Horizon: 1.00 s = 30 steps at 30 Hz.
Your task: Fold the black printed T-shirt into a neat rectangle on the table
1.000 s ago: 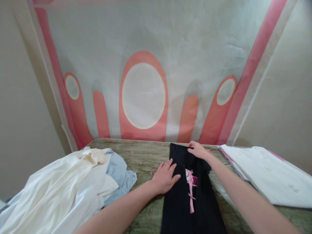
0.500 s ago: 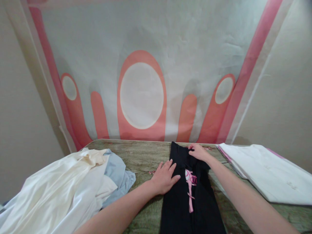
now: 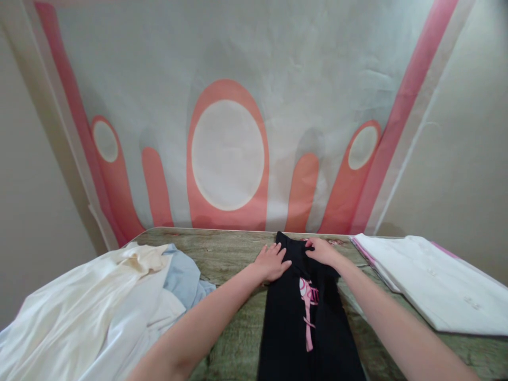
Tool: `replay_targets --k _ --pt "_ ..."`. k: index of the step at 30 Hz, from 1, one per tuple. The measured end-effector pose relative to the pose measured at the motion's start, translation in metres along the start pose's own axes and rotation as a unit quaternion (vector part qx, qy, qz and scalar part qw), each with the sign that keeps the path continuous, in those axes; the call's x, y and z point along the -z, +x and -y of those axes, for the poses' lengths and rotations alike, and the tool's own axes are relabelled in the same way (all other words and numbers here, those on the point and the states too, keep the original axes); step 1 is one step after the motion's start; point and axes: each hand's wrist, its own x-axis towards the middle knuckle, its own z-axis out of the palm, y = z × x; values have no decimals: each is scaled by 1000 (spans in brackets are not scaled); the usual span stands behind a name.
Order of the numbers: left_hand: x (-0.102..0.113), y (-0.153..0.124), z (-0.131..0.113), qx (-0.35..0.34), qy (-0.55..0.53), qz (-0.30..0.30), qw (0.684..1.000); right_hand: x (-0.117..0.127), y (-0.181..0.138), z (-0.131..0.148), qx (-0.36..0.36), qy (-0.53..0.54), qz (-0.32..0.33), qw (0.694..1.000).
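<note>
A black T-shirt (image 3: pixel 286 328) with a pink print lies folded lengthwise into a narrow strip on the table, its far end near the back edge. My left hand (image 3: pixel 272 262) rests on the strip's left side near the far end, fingers spread and palm down. At the far right part of the same cloth, my right hand (image 3: pixel 321 251) has its thumb and fingers closed on a fold of the black fabric. Part of the print is covered by the folded layer.
To the left, a loose heap of cream and white clothes (image 3: pixel 87 301) lies with a light blue garment (image 3: pixel 182 275). A folded white stack (image 3: pixel 432 280) with a pink edge sits on the right. Behind the wood-patterned table (image 3: pixel 222 251) stands a wall panel (image 3: pixel 333 69) with pink shapes.
My left hand has slid forward along the black T-shirt, toward its far end. My right hand stays at nearly the same spot on the fabric. The view has shifted slightly.
</note>
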Motion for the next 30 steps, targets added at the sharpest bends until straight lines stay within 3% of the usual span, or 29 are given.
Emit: replay_targets --k 4,10,13,21,25,30 --pt "-3 28 19 12 12 -5 1000 -2 -3 1 -3 -9 -6 1000" --pt "-10 48 33 35 8 -42 998 -5 -9 2 -14 -14 -24 999" --pt "-10 54 34 49 18 -81 995 -5 -12 2 -21 -19 -37 999" --pt "-6 65 29 76 20 -110 991 -6 -18 4 -28 -27 -58 998" --pt "-10 64 28 62 12 -157 986 -7 -20 4 -24 -30 -66 997" --pt "-16 63 33 30 4 -129 991 -7 -20 4 -23 -26 -71 997"
